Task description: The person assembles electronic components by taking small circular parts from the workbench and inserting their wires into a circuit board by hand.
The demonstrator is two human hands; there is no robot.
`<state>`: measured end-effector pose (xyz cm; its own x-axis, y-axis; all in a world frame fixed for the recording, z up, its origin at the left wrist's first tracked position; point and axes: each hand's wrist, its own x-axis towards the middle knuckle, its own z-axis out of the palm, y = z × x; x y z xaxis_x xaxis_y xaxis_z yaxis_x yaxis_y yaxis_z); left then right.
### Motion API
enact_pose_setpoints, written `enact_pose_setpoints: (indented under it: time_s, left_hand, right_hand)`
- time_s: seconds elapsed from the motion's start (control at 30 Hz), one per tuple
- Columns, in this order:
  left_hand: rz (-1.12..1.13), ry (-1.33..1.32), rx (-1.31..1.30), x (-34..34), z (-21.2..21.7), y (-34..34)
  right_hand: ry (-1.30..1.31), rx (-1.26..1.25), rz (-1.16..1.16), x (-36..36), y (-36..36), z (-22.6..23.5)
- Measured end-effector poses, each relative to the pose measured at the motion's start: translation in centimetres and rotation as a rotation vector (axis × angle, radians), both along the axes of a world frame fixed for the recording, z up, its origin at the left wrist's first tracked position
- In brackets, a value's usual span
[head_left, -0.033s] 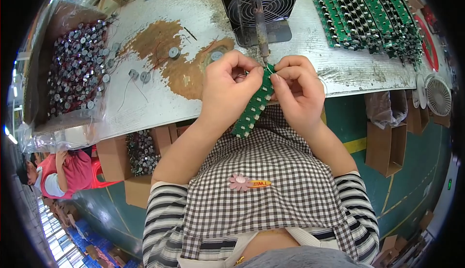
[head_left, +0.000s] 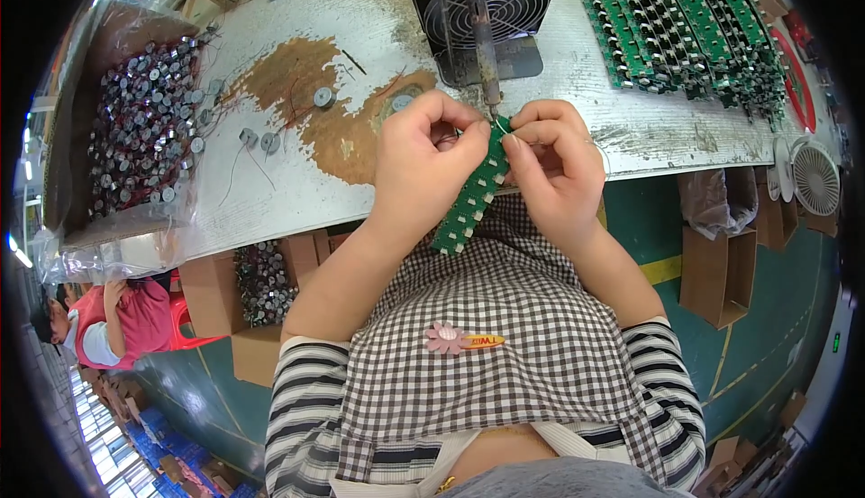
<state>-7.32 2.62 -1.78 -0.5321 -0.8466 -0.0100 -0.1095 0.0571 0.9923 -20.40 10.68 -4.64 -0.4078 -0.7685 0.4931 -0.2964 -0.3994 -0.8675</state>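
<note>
A green circuit board strip (head_left: 471,203) with rows of small pale components slants down toward my apron. My left hand (head_left: 431,151) pinches its upper part, thumb against curled fingers. My right hand (head_left: 560,158) is closed at the board's upper right edge, with a thin wire (head_left: 606,163) looping out beside it. What lies between the right fingertips is mostly hidden. Directly above the board's top end, the soldering iron (head_left: 485,48) points down, its tip close to both sets of fingertips. A short pale wire (head_left: 502,127) curves over the board's end.
A black fan (head_left: 532,3) stands behind the iron. Stacked circuit boards (head_left: 685,34) occupy the back right. At left, a lined box (head_left: 65,151) holds many small motors (head_left: 149,129); several loose motors (head_left: 323,97) lie on the worn table (head_left: 270,194). A seated person (head_left: 122,322) is at lower left.
</note>
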Motion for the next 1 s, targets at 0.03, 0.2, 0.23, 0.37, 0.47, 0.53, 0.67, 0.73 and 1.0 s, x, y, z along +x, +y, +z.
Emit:
enact_pose_setpoints:
  time_s: [0.03, 0.2, 0.23, 0.37, 0.47, 0.53, 0.67, 0.73, 1.0]
  left_hand:
    - [0.01, 0.011, -0.019, -0.2, 0.1, -0.2]
    - [0.012, -0.038, -0.044, 0.0, 0.6, 0.2]
    - [0.008, -0.069, -0.048, -0.1, 0.5, 0.2]
    - [-0.03, -0.03, -0.091, 0.0, 0.3, 0.0]
    - [-0.025, -0.281, -0.322, 1.1, 2.0, -0.8]
    - [0.112, -0.219, -0.823, 2.5, 2.0, -1.6]
    - [-0.104, -0.466, -1.335, 7.2, 1.4, 0.1]
    - [-0.327, -0.477, -1.277, 8.1, -0.1, 2.1]
    - [0.204, 0.273, -0.035, 9.6, 1.0, 1.9]
  right_hand:
    - [0.031, -0.001, 0.0, -0.2, -0.2, 0.3]
    - [0.085, -0.009, 0.001, -0.2, 0.1, 0.1]
    - [0.038, 0.001, 0.01, -0.1, 0.2, -0.2]
    - [-0.057, 0.01, 0.028, 0.2, 0.4, -0.8]
    - [-0.035, 0.015, 0.014, 0.1, 0.4, -1.1]
    - [-0.096, 0.042, -0.001, -0.2, 0.6, -1.4]
    - [-0.31, 0.146, 0.005, -0.4, 0.5, -1.2]
    - [-0.337, 0.141, 0.019, -0.3, 0.4, -1.2]
    - [0.809, -0.324, -0.123, 1.5, 3.7, 4.1]
